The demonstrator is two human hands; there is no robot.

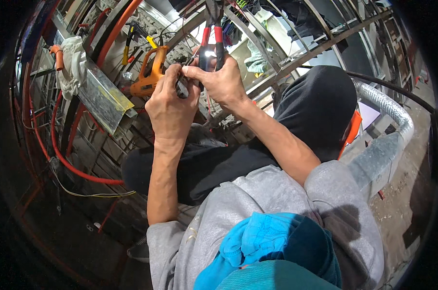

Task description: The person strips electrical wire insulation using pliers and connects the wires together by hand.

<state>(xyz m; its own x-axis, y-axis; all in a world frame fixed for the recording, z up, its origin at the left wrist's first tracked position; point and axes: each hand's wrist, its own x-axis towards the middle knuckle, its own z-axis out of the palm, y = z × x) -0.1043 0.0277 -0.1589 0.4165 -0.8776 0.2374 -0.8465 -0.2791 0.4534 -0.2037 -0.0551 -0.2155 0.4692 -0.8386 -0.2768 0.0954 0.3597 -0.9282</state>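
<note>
My right hand (222, 83) is closed around the lower handles of a pair of pliers (218, 35) with red and black grips, their dark jaws pointing away from me. Beside it, my left hand (173, 104) is closed, its fingertips meeting my right thumb. A small shiny piece shows between the hands, but the fingers cover most of it and its kind is unclear. Just left of my left hand lies an orange power tool (148, 79). Past that, a yellow-and-black handled tool (128, 43) rests among the metal bars.
A metal channel (103, 96) with a whitish cloth (73, 65) lies to the left. Red conduit (78, 173) curves below it. A metal frame (306, 53) spans the far side. A silver flexible duct (388, 108) runs at the right, past my bent knee (320, 96).
</note>
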